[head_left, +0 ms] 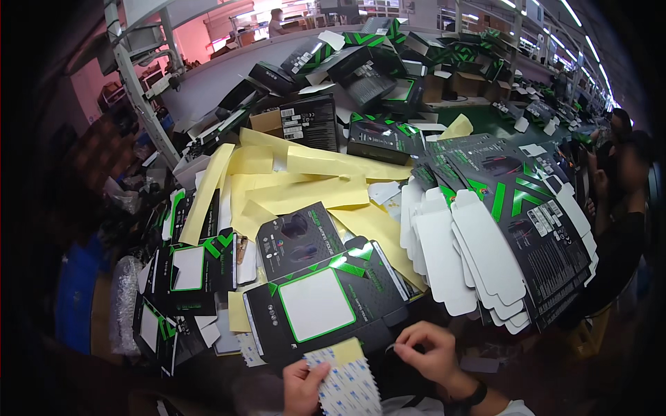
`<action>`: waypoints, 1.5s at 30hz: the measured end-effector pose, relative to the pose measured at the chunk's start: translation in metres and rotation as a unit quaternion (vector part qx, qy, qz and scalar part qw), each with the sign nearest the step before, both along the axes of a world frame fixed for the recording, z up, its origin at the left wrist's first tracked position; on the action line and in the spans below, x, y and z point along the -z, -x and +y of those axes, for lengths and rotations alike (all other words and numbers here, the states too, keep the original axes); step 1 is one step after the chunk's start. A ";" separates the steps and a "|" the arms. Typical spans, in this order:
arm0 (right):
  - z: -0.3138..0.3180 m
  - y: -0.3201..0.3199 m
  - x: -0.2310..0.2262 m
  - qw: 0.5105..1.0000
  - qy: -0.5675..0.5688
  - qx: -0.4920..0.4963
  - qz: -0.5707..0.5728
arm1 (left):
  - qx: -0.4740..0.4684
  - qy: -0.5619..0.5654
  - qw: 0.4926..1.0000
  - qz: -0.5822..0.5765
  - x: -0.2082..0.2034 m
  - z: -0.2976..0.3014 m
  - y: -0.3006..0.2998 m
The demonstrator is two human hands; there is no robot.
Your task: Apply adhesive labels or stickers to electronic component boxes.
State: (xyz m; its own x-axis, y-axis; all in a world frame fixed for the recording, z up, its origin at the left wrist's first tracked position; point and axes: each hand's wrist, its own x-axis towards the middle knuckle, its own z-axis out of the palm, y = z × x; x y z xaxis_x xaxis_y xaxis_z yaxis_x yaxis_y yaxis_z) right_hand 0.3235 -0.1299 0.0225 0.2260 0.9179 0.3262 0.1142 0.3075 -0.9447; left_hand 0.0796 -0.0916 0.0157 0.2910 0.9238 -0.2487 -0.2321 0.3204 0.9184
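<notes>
My left hand (303, 385) grips a zigzag-edged sheet of white backing paper (348, 388) with blue print and a yellowish strip along its top. To the right, my right hand (429, 350) is raised with thumb and forefinger pinched together; a small thin sliver seems to show at the fingertips, too small to name. Just beyond both hands lies a flat, unfolded black and green box (378, 295) with a green-edged pale window (318, 305). One of its panels pictures a computer mouse. Neither hand touches the box.
Yellow paper strips (305, 191) lie behind the flat box. A stack of unfolded boxes with white flaps (433, 267) stands right, more black boxes (205, 267) left. Folded boxes (368, 76) pile up at the back. Another person (624, 180) is at the far right.
</notes>
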 end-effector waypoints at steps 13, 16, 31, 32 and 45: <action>0.042 -0.012 0.020 0.973 0.220 0.050 -0.040 | -0.070 -0.102 0.984 0.127 0.004 0.035 -0.003; 0.043 -0.010 0.005 0.956 0.228 0.101 -0.157 | -0.072 -0.103 0.985 0.121 0.004 0.035 -0.001; 0.015 0.005 0.031 0.983 0.117 0.130 -0.060 | -0.062 -0.089 0.988 0.106 -0.008 0.036 0.030; 0.019 0.007 0.034 0.984 0.116 0.125 -0.060 | -0.061 -0.087 0.990 0.092 -0.010 0.031 0.029; 0.011 0.029 -0.017 0.977 0.015 0.074 -0.202 | -0.084 -0.100 0.989 0.066 -0.006 0.016 0.018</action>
State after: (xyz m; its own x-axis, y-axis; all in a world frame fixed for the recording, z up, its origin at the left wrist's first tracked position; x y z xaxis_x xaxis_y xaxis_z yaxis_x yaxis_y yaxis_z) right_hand 0.2946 -0.1185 0.0392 0.2163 0.8954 0.3891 0.5201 0.2316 -0.8221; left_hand 0.0620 -0.0758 0.0212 0.1065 0.9910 -0.0817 -0.1398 0.0963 0.9855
